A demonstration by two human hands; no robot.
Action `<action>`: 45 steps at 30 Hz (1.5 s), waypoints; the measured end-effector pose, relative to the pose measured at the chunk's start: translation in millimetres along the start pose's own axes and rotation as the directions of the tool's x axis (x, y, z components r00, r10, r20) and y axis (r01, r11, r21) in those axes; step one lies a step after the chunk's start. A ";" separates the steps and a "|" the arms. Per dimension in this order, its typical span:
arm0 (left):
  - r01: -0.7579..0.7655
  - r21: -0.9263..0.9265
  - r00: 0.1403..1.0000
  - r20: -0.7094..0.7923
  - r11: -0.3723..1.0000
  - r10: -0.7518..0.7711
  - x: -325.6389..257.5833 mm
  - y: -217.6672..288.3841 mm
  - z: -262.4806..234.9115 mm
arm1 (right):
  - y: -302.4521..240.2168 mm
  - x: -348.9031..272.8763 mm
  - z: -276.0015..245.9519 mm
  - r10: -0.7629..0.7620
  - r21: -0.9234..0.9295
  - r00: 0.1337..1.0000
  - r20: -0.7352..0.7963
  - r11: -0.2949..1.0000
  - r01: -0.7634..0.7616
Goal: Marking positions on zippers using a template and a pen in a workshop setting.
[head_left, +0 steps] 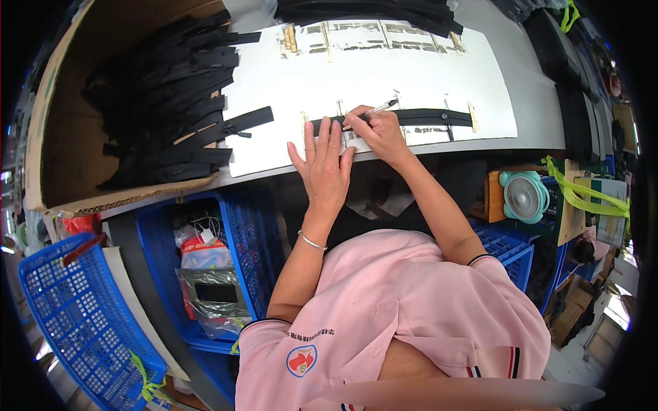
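Observation:
A black fabric strip (428,117) lies flat along the near part of a white marked board (384,75). My left hand (321,161) rests on the strip's left end, fingers stretched and spread, pressing it down. Just right of it, my right hand (380,135) grips a pen (384,107) with a clear barrel, its upper end slanting up to the right. The pen's tip is hidden by my fingers, near the strip. A small round piece shows on the strip toward its right end.
At the left, a cardboard box (58,116) holds many black strips (164,96), some reaching onto the board. More black strips (370,9) lie along the far edge. Blue baskets (75,315) stand below left; a small turquoise fan (524,196) is at the right.

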State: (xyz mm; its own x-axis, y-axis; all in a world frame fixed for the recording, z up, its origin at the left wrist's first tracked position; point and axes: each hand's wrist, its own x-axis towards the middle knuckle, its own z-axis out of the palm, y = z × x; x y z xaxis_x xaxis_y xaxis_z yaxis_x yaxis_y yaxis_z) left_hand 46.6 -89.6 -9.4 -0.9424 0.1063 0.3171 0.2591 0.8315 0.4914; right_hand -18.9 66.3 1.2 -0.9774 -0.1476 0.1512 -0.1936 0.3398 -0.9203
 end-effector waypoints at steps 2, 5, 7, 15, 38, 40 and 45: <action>0.000 0.002 1.000 0.005 1.000 0.000 0.5 0.7 -0.6 | 1.7 0.6 0.8 -0.076 0.002 0.997 -0.017 0.997 0.076; -0.003 0.003 1.000 0.011 1.000 0.003 1.4 1.9 -0.4 | 8.8 0.1 2.6 -0.119 -0.029 0.992 -0.026 0.993 0.119; -0.019 -0.004 1.000 0.016 1.000 0.019 1.6 2.3 1.0 | 12.8 -1.2 3.5 -0.117 -0.041 0.992 -0.038 0.992 0.115; -0.007 0.031 1.000 0.012 0.999 0.006 -0.8 -1.1 4.1 | -1.4 -11.4 -38.7 0.053 0.192 0.985 -0.166 0.981 -0.020; -0.154 -0.085 0.974 0.154 0.984 0.165 12.5 53.2 29.1 | 31.3 -16.7 -76.2 -0.061 -0.126 0.939 -0.339 0.992 0.019; -0.154 -0.087 0.974 0.152 0.984 0.166 11.2 52.4 31.7 | 28.9 -17.6 -76.2 -0.045 -0.083 0.934 -0.354 0.996 0.016; -0.160 -0.075 0.975 0.145 0.984 0.170 11.0 53.8 30.4 | 31.4 -21.6 -83.6 0.047 0.006 0.963 -0.266 0.999 -0.047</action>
State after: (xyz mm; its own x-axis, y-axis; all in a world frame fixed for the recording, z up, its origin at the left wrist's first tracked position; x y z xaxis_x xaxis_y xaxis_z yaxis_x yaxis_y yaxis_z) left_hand 43.8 -27.1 -4.1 -0.9054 0.3237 0.2748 0.4218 0.7607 0.4934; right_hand -10.9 157.8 -0.8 -0.9727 0.1207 0.1985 -0.1472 0.3408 -0.9285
